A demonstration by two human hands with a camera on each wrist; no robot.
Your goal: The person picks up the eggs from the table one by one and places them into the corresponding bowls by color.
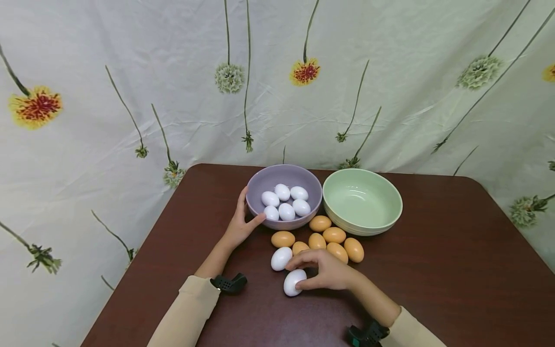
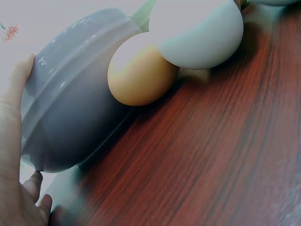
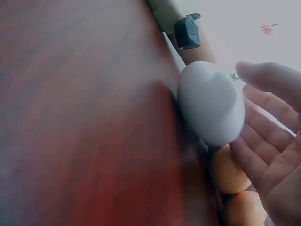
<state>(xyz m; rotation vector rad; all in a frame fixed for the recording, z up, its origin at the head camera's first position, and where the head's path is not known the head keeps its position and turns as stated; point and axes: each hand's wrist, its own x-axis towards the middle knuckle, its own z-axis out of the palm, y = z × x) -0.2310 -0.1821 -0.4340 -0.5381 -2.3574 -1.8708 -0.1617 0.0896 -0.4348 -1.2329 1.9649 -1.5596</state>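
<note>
The left hand (image 1: 237,229) gripped the twelve-o'clock purple bowl (image 1: 284,175) holding six white eggs (image 1: 282,192); two more, one egg (image 1: 292,284) within the unclosed right hand (image 1: 327,271), and seven orange eggs (image 1: 354,250) apparently remained.

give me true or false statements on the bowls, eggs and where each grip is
The green bowl stands right of the purple bowl. True.
Six white eggs lie in the purple bowl. True.
The green bowl is full of eggs. False: none show in it.
The left grip is on the purple bowl. True.
The right grip is inside the green bowl. False: it is at a white egg.
The eggs on the table are all white. False: brown eggs lie there too.
</note>
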